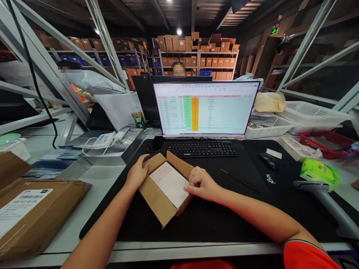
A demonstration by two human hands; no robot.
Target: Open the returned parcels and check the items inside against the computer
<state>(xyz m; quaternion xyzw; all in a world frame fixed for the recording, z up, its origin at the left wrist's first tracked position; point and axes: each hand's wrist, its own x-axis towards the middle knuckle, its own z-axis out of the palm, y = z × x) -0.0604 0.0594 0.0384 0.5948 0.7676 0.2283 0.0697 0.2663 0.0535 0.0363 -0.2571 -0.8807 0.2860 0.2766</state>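
Note:
A small open cardboard box (157, 200) lies on the black desk mat (230, 216) in front of me, flaps spread. Inside it sits a flat white item (171, 184). My left hand (137, 172) grips the box's left flap and side, fingers curled over the edge. My right hand (202, 183) rests on the right edge of the box, fingers bent and pressing the white item; whether it pinches anything is hidden.
Behind the box are a black keyboard (201, 148) and a monitor (204, 108) showing a spreadsheet. A mouse (268, 160), a green packet (319, 172) and a grey scanner handle (328, 205) lie right. A brown labelled parcel (36, 213) sits left. People work beyond the monitor.

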